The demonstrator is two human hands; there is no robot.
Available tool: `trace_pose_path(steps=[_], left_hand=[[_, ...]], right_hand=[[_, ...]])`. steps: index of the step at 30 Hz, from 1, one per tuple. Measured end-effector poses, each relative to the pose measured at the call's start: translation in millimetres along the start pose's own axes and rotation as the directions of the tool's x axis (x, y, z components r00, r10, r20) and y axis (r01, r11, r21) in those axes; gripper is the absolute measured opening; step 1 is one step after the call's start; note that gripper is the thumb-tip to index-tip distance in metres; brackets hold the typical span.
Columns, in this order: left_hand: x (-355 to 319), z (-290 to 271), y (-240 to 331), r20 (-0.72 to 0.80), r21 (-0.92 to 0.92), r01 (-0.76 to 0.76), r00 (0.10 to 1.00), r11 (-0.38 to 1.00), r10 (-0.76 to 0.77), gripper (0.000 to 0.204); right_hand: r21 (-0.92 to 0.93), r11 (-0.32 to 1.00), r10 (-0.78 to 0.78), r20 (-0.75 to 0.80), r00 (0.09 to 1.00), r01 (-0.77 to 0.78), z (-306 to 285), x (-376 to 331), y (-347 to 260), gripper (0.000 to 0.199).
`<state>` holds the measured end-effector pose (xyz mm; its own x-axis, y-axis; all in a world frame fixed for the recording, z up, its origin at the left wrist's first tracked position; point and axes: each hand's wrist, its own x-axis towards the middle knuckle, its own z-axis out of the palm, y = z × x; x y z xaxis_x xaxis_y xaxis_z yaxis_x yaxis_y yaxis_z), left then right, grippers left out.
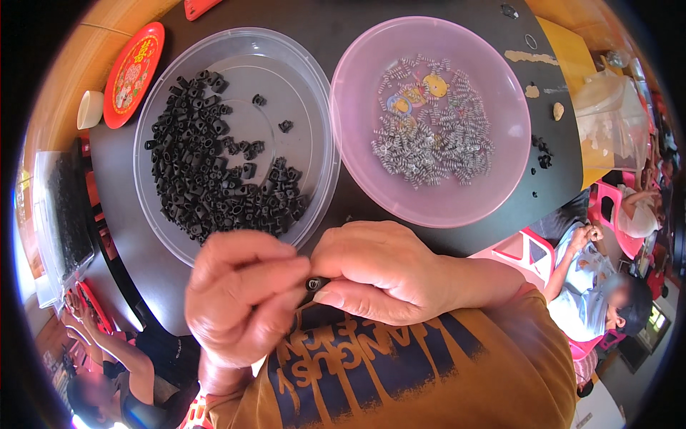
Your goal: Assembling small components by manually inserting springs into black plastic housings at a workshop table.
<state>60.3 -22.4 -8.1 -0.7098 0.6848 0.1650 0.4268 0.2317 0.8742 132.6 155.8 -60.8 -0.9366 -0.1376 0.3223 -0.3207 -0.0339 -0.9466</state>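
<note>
My left hand [243,297] and my right hand [389,272] meet just in front of my chest, near the table edge. Between their fingertips is a small black plastic piece [313,284] with a round opening, and a bit of metal coil seems to show inside. Thumb and index finger of the right hand pinch it. The left fingers are closed against its other side, slightly blurred, and hide part of it. Beyond them stands a clear round tub [239,37] holding many small black plastic parts [193,157]. Beside it, a pink translucent basin [500,193] contains a heap of metal springs [432,146].
A red patterned tray [133,75] and a white cup [90,109] are at the far left. Loose black bits [543,154] lie on the dark table [400,237] right of the basin. Other people sit at lower left and at right, near pink stools [525,250].
</note>
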Motion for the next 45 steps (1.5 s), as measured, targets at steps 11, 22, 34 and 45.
trace_pose_path(steps=[11, 22, 34, 45], left_hand=[[98, -11, -62, 0.049, 0.555, -0.009, 0.999, 0.832, -0.022, 0.017], [100, -10, -59, 0.087, 0.545, 0.028, 0.992, 0.838, -0.09, 0.009], [17, 5, -3, 0.118, -0.119, 0.144, 0.984, 0.982, -0.13, 0.02], [-7, 5, -7, 0.07, -0.061, 0.103, 0.993, 0.993, -0.099, 0.02]], right_hand=[[0.033, 0.999, 0.008, -0.03, 1.0, -0.007, -2, -4, 7, 0.011], [0.063, 0.998, -0.022, -0.073, 0.997, 0.027, -2, -5, 6, 0.012], [0.203, 0.979, 0.036, -0.115, 0.993, -0.012, 1, -5, 8, 0.012], [0.126, 0.992, 0.003, 0.032, 0.999, -0.007, 2, -6, 9, 0.017]])
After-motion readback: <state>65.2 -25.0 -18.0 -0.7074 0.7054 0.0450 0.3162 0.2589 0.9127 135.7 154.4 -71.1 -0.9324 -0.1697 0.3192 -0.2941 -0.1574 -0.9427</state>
